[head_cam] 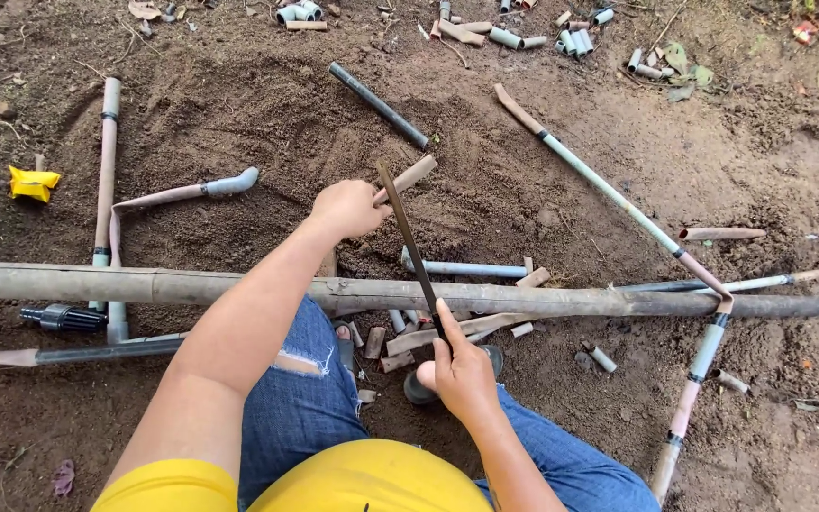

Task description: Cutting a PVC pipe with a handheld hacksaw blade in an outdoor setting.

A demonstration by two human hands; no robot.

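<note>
Pipe piece, one, sits in the left hand grip; right hand grips one saw blade.

— What colours lie in the dirt?
— Brown soil, a long grey-brown pole, a pale blue pipe beyond it, a black pipe farther off.
— And on the left?
— A yellow wrapper, a pinkish pipe with a grey elbow.
— The clothes?
— Yellow shirt, faded blue ripped jeans. The saw blade is dark brown.
</note>
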